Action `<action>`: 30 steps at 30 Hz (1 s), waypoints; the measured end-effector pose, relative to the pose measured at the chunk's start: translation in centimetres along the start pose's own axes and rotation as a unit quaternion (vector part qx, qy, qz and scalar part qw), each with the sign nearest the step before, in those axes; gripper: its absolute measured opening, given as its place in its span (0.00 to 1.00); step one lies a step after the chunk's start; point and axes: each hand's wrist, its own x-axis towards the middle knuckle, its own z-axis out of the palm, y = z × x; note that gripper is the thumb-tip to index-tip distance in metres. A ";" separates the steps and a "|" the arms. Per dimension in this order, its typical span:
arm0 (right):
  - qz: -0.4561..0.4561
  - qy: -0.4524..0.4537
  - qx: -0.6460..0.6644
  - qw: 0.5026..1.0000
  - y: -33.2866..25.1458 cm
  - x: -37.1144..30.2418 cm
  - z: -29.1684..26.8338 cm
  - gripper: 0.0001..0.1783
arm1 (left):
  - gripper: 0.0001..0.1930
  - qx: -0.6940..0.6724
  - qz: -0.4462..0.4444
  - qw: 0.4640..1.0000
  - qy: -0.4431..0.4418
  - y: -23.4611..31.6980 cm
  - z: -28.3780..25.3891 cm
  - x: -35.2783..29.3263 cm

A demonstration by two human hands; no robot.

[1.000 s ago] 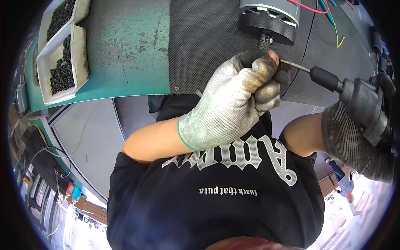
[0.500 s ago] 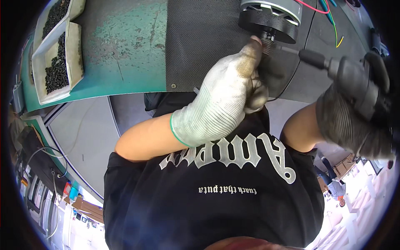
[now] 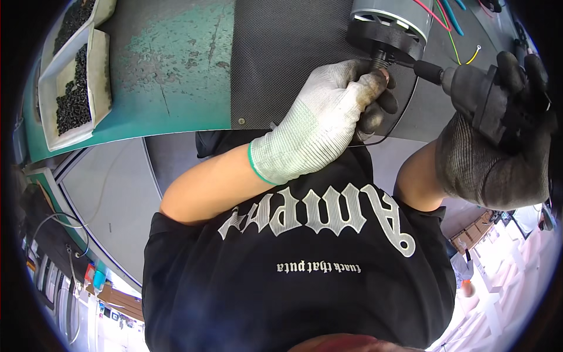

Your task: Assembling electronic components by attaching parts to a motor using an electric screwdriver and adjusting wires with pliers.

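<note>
A motor-like unit (image 3: 392, 17) with a silver cylindrical body and a black end cap lies at the top of the bench. From its cap a dark ribbed shaft (image 3: 381, 57) points toward me. My left hand (image 3: 328, 117), in a pale glove with stained fingertips, is closed around the end of this shaft. My right hand (image 3: 489, 161), in a dark glove, grips a black power screwdriver (image 3: 474, 97), some of its fingers raised. The driver's dark nose points left, and its thin bit reaches the side of the shaft; whether it touches a screw is too small to tell.
Two white bins (image 3: 104, 88) of small black screw-like parts stand at the bench's left. A black textured mat (image 3: 281, 58) covers the middle of the green worktop (image 3: 158, 64). Red, blue and yellow-green wires (image 3: 454, 44) trail from the unit, and a black cable (image 3: 404, 111) curves below it.
The silver unit has shifted slightly right. My left hand has turned and moved right along with the shaft. My right hand has brought the driver a little left, its bit now at the shaft.
</note>
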 end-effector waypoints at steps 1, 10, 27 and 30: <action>0.001 -0.007 -0.018 1.000 -0.3 0.3 1.1 0.11 | 0.14 0.013 0.004 1.000 0.006 0.0 0.3 0.0; -0.003 -0.069 -0.171 0.983 1.2 0.4 1.5 0.12 | 0.14 0.037 0.017 0.999 0.009 0.0 0.3 0.7; 0.242 0.357 0.381 0.818 -0.3 -1.0 2.1 0.09 | 0.17 0.651 0.295 0.630 0.305 12.3 -4.8 -16.2; 0.169 0.324 0.439 0.821 1.4 0.0 0.1 0.17 | 0.16 0.607 0.332 0.450 0.565 20.7 -11.7 -20.7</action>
